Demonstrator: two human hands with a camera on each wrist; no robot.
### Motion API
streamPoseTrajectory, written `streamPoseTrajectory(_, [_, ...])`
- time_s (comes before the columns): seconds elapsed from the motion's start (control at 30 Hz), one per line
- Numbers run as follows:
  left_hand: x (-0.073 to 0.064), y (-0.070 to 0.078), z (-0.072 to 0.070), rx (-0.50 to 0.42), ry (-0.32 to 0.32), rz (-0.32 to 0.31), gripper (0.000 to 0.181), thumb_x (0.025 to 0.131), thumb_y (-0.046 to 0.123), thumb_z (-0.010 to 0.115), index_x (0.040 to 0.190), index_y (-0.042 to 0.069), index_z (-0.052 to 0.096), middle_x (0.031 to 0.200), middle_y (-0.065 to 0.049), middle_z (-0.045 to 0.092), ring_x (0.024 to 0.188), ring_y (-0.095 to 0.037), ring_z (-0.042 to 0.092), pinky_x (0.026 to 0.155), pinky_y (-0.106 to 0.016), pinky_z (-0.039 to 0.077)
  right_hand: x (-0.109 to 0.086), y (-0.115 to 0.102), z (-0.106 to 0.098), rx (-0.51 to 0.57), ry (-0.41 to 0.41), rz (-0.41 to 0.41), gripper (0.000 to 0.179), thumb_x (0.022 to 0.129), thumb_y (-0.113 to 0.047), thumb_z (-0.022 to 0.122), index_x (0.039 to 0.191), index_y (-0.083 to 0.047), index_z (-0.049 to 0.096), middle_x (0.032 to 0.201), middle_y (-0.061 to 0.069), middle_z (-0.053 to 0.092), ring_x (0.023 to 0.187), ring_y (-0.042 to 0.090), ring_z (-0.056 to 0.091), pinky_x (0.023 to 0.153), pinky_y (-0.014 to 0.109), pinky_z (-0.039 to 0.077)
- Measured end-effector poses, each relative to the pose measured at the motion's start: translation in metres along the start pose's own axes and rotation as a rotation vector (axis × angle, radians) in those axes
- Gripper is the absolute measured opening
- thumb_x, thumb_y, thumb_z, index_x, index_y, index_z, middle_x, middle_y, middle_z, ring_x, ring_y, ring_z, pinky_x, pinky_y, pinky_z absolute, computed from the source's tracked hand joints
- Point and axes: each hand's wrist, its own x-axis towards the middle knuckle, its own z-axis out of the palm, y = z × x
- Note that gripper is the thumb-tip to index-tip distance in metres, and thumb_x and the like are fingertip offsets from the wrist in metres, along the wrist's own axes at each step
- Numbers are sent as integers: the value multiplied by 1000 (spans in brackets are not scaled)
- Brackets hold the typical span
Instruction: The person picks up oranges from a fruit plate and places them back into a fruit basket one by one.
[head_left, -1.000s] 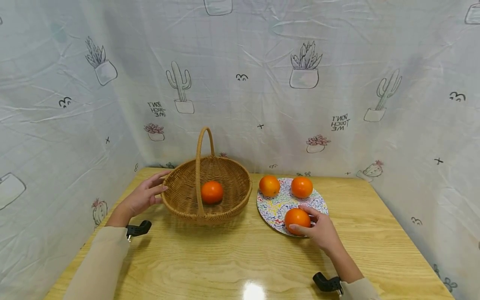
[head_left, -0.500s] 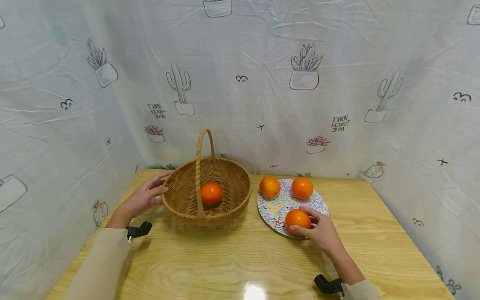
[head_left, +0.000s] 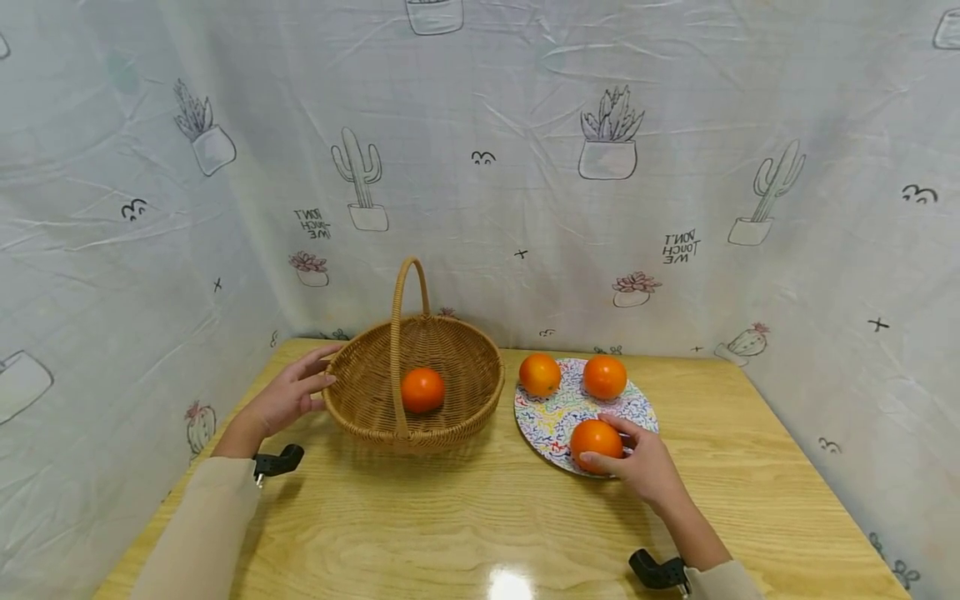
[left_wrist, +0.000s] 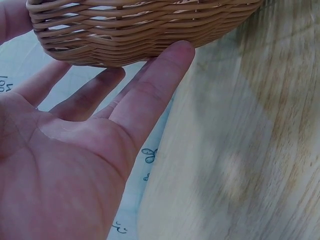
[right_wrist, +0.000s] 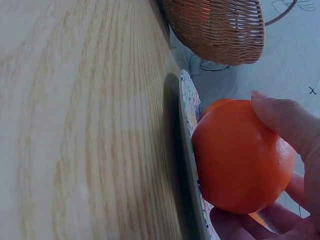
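Note:
My left hand (head_left: 287,396) touches the left side of a brown wicker basket (head_left: 360,429) with a tall arched handle. In the left wrist view its fingers (left_wrist: 155,90) stretch fairly straight against the woven wall, palm facing the camera. One orange (head_left: 423,390) lies inside the basket. On the right, my right hand (head_left: 645,462) grips an orange (head_left: 596,446) at the front of a round patterned plate (head_left: 540,425). In the right wrist view the thumb (right_wrist: 280,112) presses on one side of that orange and the fingers curl round the other, close over the plate.
Two more oranges, one at the back left (head_left: 539,375) and one at the back right (head_left: 604,377), sit on the plate. The wooden table (head_left: 420,517) runs back to a white curtain (head_left: 510,208) with plant drawings, which also hangs along both sides.
Both hands, the basket and the fruit keep their places; only the head view shifts very slightly.

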Motion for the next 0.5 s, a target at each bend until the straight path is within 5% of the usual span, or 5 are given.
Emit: streamPoseTrajectory(0.5, [1,-1,-1,27,11,5,65,109,14,50,165,13,18,162,-31,20,123,-8,61,89,-35,61,3,5,-1,-1,2,-5,75,86,-32,85,149,-6,54,141,21,61,121,34,64,98,43,58])
